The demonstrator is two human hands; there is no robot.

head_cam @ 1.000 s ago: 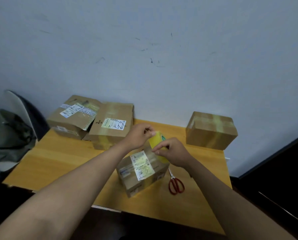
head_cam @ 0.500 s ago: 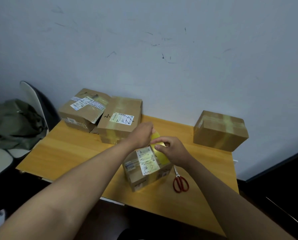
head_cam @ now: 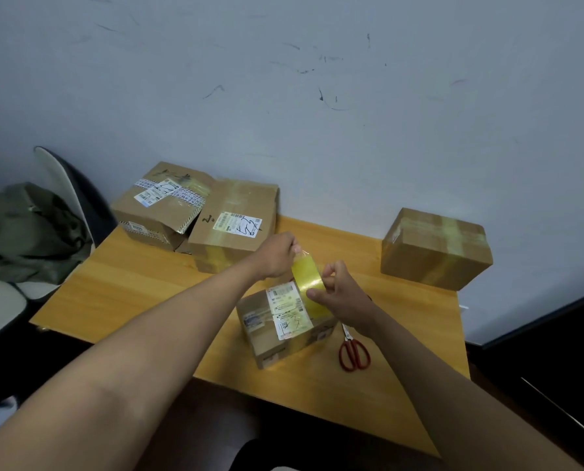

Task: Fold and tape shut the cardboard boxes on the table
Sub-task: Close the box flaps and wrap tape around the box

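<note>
Left hand pinches tape end, now drawn longer; right hand apparently grips roll above box, sealing next

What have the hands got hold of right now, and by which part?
Both hold the yellow tape above the labelled box. The left hand pinches its pulled-out free end; the right hand grips the lower part, where the roll is hidden.

A wooden table stands against the wall. On it, at the far left, sit two labelled cardboard boxes touching each other, and a taped box sits at the far right. Near the front edge lies a smaller labelled box, with red-handled scissors just beside it.
</note>
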